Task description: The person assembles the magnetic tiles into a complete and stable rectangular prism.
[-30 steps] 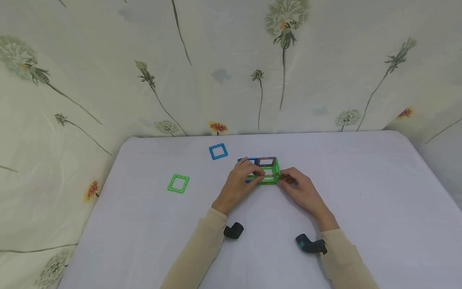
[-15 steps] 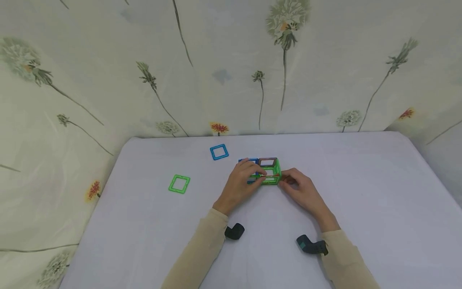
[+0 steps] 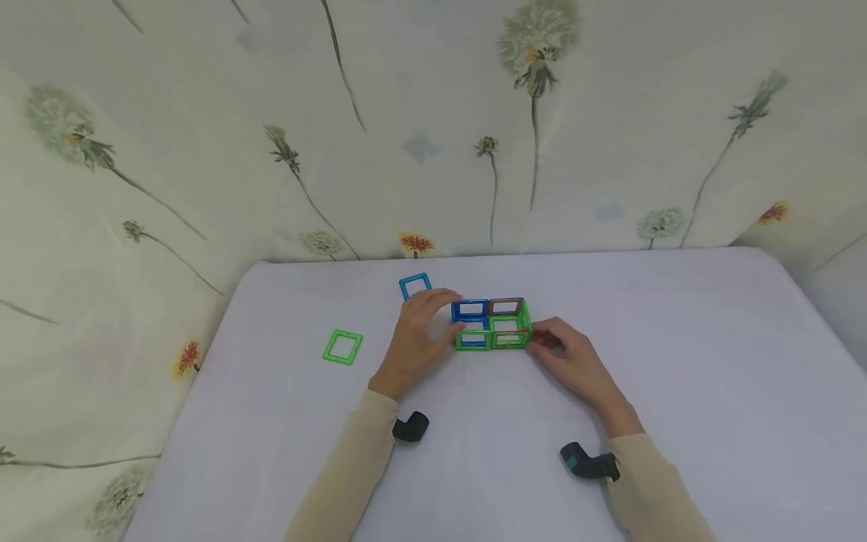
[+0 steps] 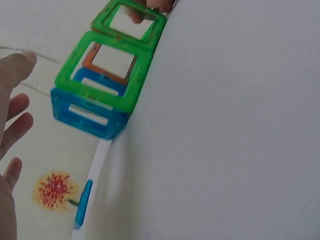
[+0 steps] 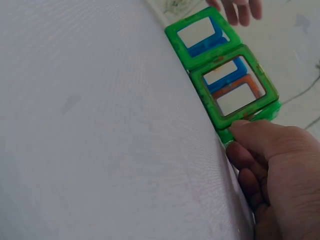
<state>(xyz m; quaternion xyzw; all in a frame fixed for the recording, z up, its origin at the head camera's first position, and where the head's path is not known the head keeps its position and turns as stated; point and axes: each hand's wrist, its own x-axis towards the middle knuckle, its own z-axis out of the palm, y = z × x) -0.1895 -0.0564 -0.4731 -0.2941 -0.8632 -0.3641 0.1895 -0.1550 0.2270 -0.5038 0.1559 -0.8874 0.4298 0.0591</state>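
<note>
A box-like build of magnetic tiles (image 3: 489, 340), two squares long, stands at the table's middle, with blue, green and brownish-red frames. Its top is uncovered, and green frames form the side toward me. My left hand (image 3: 412, 346) is spread beside the blue left end, thumb and fingers apart; in the left wrist view a gap shows between its fingers (image 4: 20, 67) and the build. At the other end, my right hand (image 3: 577, 363) pinches the lower green corner. The right wrist view shows that thumb (image 5: 250, 132) against the green frame, with the other fingers curled underneath.
A loose blue square tile (image 3: 415, 277) lies behind my left hand, partly covered by it. Farther left is a loose green square tile (image 3: 337, 360). The white-covered table (image 3: 677, 361) ends at a flower-patterned cloth (image 3: 582, 150).
My left hand has come off the build and moved left, uncovering its blue left half and now overlapping the loose blue tile. My right hand has stayed at the right end.
</note>
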